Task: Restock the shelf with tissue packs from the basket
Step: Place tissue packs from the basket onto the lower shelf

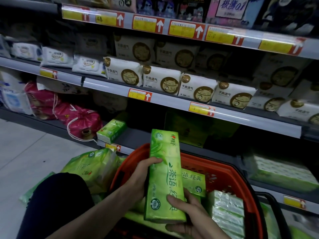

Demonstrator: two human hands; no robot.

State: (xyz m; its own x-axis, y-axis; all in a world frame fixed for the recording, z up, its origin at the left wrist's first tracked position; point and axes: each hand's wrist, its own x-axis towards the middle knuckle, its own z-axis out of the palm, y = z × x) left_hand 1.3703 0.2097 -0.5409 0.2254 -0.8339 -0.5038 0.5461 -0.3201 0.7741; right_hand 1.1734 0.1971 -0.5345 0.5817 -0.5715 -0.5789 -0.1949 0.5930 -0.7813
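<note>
Tissue pack (164,173), pointed lengthwise at the shelf (134,137), is clasped by curled left hand (139,176) and right hand (188,213), underside hidden.

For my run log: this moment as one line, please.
left hand, right hand: hold tissue pack; place: over basket; status: not yet shelved

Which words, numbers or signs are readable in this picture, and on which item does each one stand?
"茶语" and a partly covered "经": held tissue pack, gripped by the left hand and right hand.
"100%": round badge on the same pack.
"语.经典": second tissue pack in the basket.
"干爽透气": white cat packs, middle shelf.
"极薄0.1": pink package, top shelf.
Yellow price tags: print too blurred to read; only white arrows show.
</note>
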